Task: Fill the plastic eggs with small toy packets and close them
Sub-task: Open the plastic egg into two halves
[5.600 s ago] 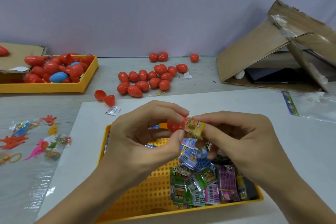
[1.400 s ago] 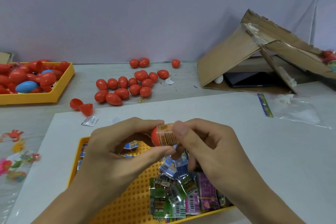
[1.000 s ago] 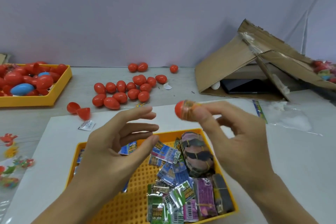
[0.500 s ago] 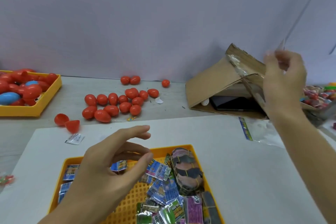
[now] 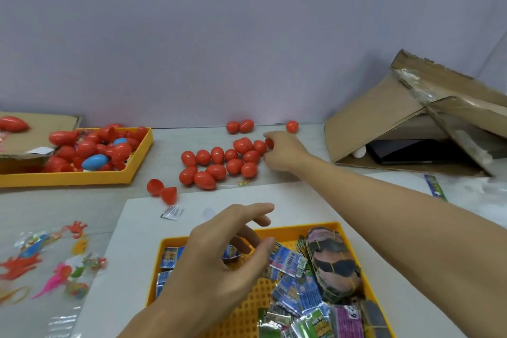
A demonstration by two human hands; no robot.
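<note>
- The left hand (image 5: 219, 252) hovers over the near yellow tray (image 5: 299, 229), grip spread, fingers loosely curved and holding nothing.
- That tray holds a heap of small toy packets (image 5: 296, 282) in blue, green and purple, too jumbled to count, plus one banded bundle (image 5: 333, 263) on its right side.
- The tray sits on a white sheet (image 5: 356, 200) on the pale worktop (image 5: 55, 206); bagged rubber toys (image 5: 55, 261) lie at near left.
- Two open red egg halves (image 5: 162, 191) touch beside one loose packet (image 5: 171, 212).
- The right hand (image 5: 285, 151) reaches far; its grip pinches a red egg (image 5: 269, 143) at the right edge of a cluster of closed eggs (image 5: 219, 163), about fourteen.
- Three more eggs (image 5: 240, 126) lie by the plain wall (image 5: 247, 35).
- At far left, a second yellow tray (image 5: 82, 180) is piled with red eggs and two blue ones; at far right stands a collapsed cardboard box (image 5: 384, 118).
</note>
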